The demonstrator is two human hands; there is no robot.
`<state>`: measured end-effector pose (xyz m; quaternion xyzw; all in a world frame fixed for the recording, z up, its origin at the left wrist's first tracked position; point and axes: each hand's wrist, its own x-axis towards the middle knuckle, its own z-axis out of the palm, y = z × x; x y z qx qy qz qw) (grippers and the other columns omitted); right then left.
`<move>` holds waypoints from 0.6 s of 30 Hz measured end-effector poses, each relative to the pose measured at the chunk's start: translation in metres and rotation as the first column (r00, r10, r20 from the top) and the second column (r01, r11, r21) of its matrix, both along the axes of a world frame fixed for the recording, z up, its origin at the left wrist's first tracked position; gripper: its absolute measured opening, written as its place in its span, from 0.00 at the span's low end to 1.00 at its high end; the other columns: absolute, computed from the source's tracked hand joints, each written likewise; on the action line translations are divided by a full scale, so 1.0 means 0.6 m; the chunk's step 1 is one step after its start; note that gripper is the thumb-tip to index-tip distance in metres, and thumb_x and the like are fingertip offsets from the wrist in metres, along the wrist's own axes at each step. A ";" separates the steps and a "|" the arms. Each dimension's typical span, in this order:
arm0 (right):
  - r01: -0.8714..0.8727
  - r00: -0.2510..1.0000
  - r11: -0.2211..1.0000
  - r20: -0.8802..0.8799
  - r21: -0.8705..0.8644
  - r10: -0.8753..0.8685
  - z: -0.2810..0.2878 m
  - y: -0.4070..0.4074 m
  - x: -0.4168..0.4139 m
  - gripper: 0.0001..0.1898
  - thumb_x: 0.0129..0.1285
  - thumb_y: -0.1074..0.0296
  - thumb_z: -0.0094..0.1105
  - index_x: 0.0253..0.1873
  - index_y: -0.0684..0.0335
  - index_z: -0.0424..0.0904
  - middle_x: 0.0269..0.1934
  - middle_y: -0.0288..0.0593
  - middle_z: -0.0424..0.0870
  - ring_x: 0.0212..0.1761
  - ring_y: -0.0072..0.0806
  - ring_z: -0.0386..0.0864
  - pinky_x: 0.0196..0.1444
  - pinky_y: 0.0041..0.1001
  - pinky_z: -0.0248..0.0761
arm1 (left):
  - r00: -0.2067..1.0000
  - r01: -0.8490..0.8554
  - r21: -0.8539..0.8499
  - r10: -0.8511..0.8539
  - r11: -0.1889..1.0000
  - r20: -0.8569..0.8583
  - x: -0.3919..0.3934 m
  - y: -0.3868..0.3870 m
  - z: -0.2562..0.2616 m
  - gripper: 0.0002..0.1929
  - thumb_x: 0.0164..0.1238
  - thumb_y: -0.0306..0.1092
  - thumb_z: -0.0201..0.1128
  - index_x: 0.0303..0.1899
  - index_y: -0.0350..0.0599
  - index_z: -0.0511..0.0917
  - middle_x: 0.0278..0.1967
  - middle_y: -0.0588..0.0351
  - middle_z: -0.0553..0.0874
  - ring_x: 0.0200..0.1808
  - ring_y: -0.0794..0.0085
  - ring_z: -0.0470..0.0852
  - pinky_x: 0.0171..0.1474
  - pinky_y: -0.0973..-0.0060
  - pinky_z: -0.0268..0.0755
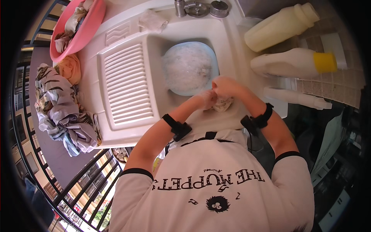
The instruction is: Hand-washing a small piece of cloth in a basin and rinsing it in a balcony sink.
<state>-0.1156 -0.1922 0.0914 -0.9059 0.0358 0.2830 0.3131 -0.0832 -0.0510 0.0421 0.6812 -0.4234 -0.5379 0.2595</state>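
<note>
My left hand (pixel 206 98) and my right hand (pixel 226 87) meet over the near right corner of a white sink (pixel 158 78), both wet with suds. Between and below them bunches a pale, wet cloth (pixel 222 105), pinched in the fingers of both hands; part of it is hidden behind them. Just beyond the hands a light blue basin (pixel 215 53) sits in the sink bowl, filled with white foam (pixel 185 65). Something greyish shows through the suds at the basin's right side, too covered to name.
Left of the bowl lies a ribbed washboard (pixel 127 84). A pink basin (pixel 95 26) of laundry and bundled clothes (pixel 66 113) stand farther left. A folded cloth (pixel 153 21) rests near the metal faucet (pixel 180 8). Several plastic bottles, one yellow-capped (pixel 285 62), line the right side.
</note>
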 end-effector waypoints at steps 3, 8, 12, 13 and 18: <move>-0.159 0.987 0.984 0.018 -0.086 0.161 -0.033 -0.002 0.093 0.09 0.47 0.68 0.50 0.35 0.62 0.74 0.27 0.53 0.77 0.30 0.42 0.76 0.29 0.34 0.69 | 0.861 0.357 -0.270 -0.203 0.894 0.466 0.009 0.002 -0.033 0.06 0.51 0.28 0.50 0.29 0.40 0.74 0.26 0.55 0.76 0.33 0.75 0.74 0.38 0.75 0.67; 0.064 0.893 0.997 -0.444 -0.032 -0.072 -0.105 -0.032 0.180 0.11 0.50 0.68 0.51 0.40 0.61 0.73 0.34 0.51 0.76 0.34 0.39 0.77 0.21 0.35 0.72 | 0.882 -0.387 0.126 0.407 0.913 -0.238 0.087 0.012 0.015 0.09 0.51 0.25 0.53 0.36 0.38 0.75 0.38 0.51 0.77 0.42 0.65 0.74 0.44 0.72 0.68; 0.292 0.820 0.956 -0.521 0.026 -0.236 -0.135 0.050 0.182 0.15 0.51 0.66 0.54 0.44 0.61 0.71 0.39 0.49 0.75 0.39 0.33 0.75 0.22 0.32 0.73 | 0.647 -0.741 0.147 0.755 0.655 -0.103 0.142 0.095 -0.100 0.14 0.49 0.24 0.56 0.42 0.40 0.74 0.46 0.53 0.75 0.49 0.62 0.71 0.46 0.71 0.68; 0.290 0.820 0.957 -0.519 0.012 -0.242 -0.160 0.035 0.183 0.15 0.51 0.66 0.54 0.44 0.61 0.71 0.39 0.49 0.75 0.39 0.33 0.75 0.22 0.32 0.73 | 0.645 -0.743 0.138 0.755 0.655 -0.114 0.146 0.080 -0.099 0.14 0.49 0.24 0.56 0.42 0.40 0.74 0.46 0.53 0.75 0.49 0.62 0.71 0.46 0.71 0.68; 0.533 0.807 0.738 -0.511 0.414 -0.296 -0.126 0.054 0.174 0.13 0.51 0.64 0.53 0.41 0.62 0.71 0.36 0.46 0.76 0.38 0.32 0.74 0.28 0.32 0.69 | -0.336 -0.646 0.744 0.813 0.167 -0.475 0.163 0.070 0.014 0.16 0.55 0.38 0.54 0.46 0.47 0.72 0.45 0.55 0.76 0.50 0.66 0.71 0.47 0.72 0.67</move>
